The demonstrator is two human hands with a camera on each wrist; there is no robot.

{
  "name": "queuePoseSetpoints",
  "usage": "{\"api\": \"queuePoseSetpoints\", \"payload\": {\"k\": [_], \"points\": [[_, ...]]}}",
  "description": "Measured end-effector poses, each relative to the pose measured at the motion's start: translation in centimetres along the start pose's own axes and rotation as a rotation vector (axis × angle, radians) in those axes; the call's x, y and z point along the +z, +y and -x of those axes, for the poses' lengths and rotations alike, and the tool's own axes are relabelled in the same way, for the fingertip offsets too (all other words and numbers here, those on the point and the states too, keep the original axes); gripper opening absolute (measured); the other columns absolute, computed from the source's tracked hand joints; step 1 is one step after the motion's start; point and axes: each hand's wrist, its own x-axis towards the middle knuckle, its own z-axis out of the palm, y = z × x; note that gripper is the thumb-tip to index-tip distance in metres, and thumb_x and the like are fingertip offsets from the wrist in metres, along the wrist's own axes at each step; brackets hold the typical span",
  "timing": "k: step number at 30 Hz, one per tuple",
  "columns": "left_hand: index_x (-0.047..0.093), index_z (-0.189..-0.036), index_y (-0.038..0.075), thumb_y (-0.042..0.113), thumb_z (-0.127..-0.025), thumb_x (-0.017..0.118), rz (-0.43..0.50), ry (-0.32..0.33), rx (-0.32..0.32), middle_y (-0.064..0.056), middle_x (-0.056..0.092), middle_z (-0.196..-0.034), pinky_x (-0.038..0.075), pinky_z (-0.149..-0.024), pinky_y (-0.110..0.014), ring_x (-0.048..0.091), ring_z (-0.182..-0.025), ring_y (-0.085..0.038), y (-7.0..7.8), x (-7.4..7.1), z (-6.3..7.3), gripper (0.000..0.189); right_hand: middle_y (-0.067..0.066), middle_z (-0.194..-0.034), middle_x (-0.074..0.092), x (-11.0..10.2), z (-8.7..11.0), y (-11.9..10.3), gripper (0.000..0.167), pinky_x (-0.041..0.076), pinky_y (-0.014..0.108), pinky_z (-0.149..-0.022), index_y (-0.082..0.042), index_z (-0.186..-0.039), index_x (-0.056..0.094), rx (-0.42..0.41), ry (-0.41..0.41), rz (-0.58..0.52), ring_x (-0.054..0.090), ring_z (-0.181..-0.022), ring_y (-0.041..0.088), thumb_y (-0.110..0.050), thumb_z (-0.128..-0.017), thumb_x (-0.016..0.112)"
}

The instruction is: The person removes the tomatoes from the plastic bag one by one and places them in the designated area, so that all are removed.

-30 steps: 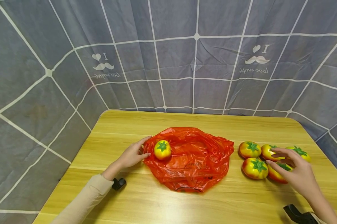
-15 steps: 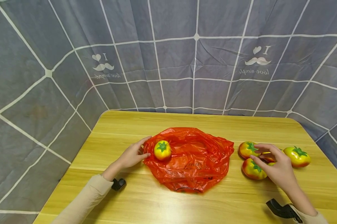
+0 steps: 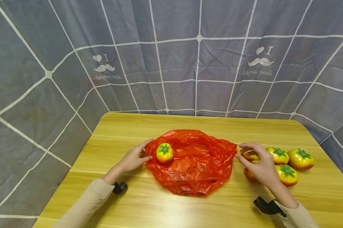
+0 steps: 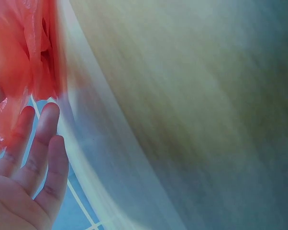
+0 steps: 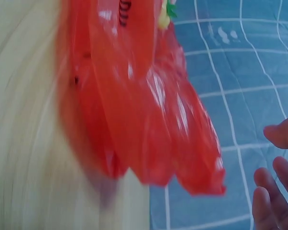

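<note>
A crumpled red plastic bag [image 3: 194,167] lies spread on the table, with a yellow-red tomato [image 3: 164,153] with a green star-shaped top at its left part. My left hand [image 3: 134,157] rests at the bag's left edge, thumb and fingers spread around the rim. In the left wrist view its fingers [image 4: 50,120] are nearly straight beside the red film. My right hand [image 3: 258,161] hovers by the bag's right corner, fingers apart and holding nothing. It partly covers two tomatoes; others, such as this tomato [image 3: 286,174], sit to its right.
The wooden table [image 3: 171,212] has rounded back corners. A grey curtain [image 3: 177,63] with white grid lines hangs behind and at the sides. Each wrist wears a black strap mount, such as the right wrist mount [image 3: 269,206].
My right hand has moved left, from over the tomatoes to the bag's right corner, uncovering tomatoes behind it. My left hand, the bag and its tomato have stayed in place.
</note>
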Motion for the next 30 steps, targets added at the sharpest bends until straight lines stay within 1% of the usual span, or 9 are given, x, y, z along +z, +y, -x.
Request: {"api": "queuePoseSetpoints", "payload": {"k": [3,6,10,13,15,19,22,26,30], "points": [[0.036,-0.148,0.011,0.017,-0.088,0.069,-0.003,0.0,-0.005,-0.013,0.063,-0.118,0.051,-0.074,-0.027,0.06,-0.084,-0.013,0.0,0.0,0.1,0.068,0.008,-0.089,0.064,1.0,-0.2,-0.4,0.041,0.049,0.008,-0.069,-0.001,-0.101,0.068,-0.022,-0.023,-0.005,0.058,-0.081,-0.007,0.014,-0.064,0.08],[0.036,-0.148,0.011,0.017,-0.088,0.069,-0.008,0.0,-0.004,-0.013,0.063,-0.118,0.051,-0.074,-0.027,0.06,-0.084,-0.012,0.1,-0.1,0.2,0.068,0.001,-0.09,0.065,1.7,-0.5,-0.8,0.041,0.048,0.008,-0.069,-0.001,-0.101,0.068,-0.026,-0.018,-0.017,0.06,-0.079,0.0,0.012,-0.065,0.08],[0.036,-0.148,0.011,0.017,-0.089,0.068,-0.003,-0.003,0.001,-0.014,0.062,-0.119,0.051,-0.074,-0.027,0.06,-0.083,-0.012,0.2,-0.1,0.1,0.068,-0.005,-0.092,0.064,1.8,-1.1,-1.1,0.042,0.047,0.006,-0.071,-0.002,-0.101,0.069,-0.014,0.013,-0.031,0.059,-0.081,0.001,0.014,-0.063,0.08],[0.036,-0.148,0.01,0.017,-0.088,0.068,0.001,-0.002,0.004,-0.014,0.062,-0.119,0.051,-0.073,-0.027,0.06,-0.082,-0.012,0.2,-0.1,0.1,0.068,-0.001,-0.093,0.064,1.8,-1.5,-1.1,0.043,0.047,0.006,-0.072,-0.003,-0.102,0.069,-0.015,0.008,-0.041,0.059,-0.083,0.001,0.012,-0.064,0.081],[0.036,-0.148,0.01,0.016,-0.088,0.069,0.003,0.001,0.004,-0.014,0.062,-0.12,0.051,-0.074,-0.027,0.06,-0.082,-0.012,0.1,-0.1,0.2,0.068,0.001,-0.092,0.065,2.1,-1.7,-1.2,0.042,0.045,0.006,-0.067,-0.003,-0.103,0.069,-0.015,-0.003,-0.043,0.059,-0.081,0.002,0.01,-0.066,0.081],[0.036,-0.148,0.01,0.016,-0.088,0.068,0.001,0.001,0.004,-0.014,0.063,-0.118,0.051,-0.074,-0.027,0.06,-0.083,-0.012,0.2,-0.1,0.2,0.068,0.004,-0.092,0.065,3.1,-1.9,-1.6,0.04,0.046,0.011,-0.065,-0.003,-0.104,0.068,-0.007,-0.032,-0.066,0.059,-0.079,0.003,0.007,-0.068,0.081],[0.036,-0.148,0.01,0.017,-0.089,0.068,0.0,0.001,0.003,-0.013,0.063,-0.116,0.05,-0.074,-0.028,0.059,-0.082,-0.012,0.2,-0.1,0.2,0.068,0.009,-0.089,0.064,3.9,-2.0,-2.4,0.039,0.05,0.014,-0.067,-0.001,-0.102,0.068,-0.018,-0.038,-0.098,0.06,-0.077,0.009,0.009,-0.067,0.08],[0.036,-0.148,0.01,0.017,-0.088,0.068,-0.002,0.0,0.0,-0.013,0.063,-0.116,0.05,-0.074,-0.028,0.059,-0.082,-0.012,0.3,-0.1,0.2,0.068,0.013,-0.085,0.064,4.5,-2.5,-4.3,0.039,0.05,0.015,-0.066,0.003,-0.098,0.067,-0.045,-0.033,-0.116,0.059,-0.072,0.017,0.014,-0.063,0.079],[0.036,-0.148,0.011,0.017,-0.088,0.068,-0.005,0.0,0.0,-0.013,0.063,-0.117,0.05,-0.075,-0.029,0.06,-0.083,-0.013,0.3,-0.1,0.1,0.068,0.012,-0.084,0.064,4.6,-3.1,-5.8,0.037,0.05,0.015,-0.065,0.004,-0.097,0.067,-0.043,-0.057,-0.106,0.059,-0.072,0.018,0.014,-0.064,0.079]]}}
